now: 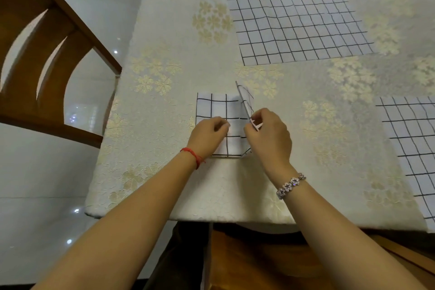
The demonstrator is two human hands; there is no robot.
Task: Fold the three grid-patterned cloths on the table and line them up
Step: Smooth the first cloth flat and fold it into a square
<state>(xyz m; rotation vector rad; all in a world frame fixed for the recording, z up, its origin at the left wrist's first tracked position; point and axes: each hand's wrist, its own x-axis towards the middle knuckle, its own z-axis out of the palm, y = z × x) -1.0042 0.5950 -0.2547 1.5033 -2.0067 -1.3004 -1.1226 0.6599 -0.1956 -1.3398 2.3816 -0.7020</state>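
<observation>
A small, partly folded white cloth with black grid lines lies near the table's front edge. My left hand presses flat on its lower left part. My right hand pinches the cloth's right flap and holds it lifted upright, tilted over the rest. A second grid cloth lies spread flat at the far middle of the table. A third grid cloth lies flat at the right edge, partly cut off by the frame.
The table carries a cream tablecloth with gold flower patterns. A wooden chair stands at the table's left over a glossy pale floor. Another wooden seat shows below the front edge.
</observation>
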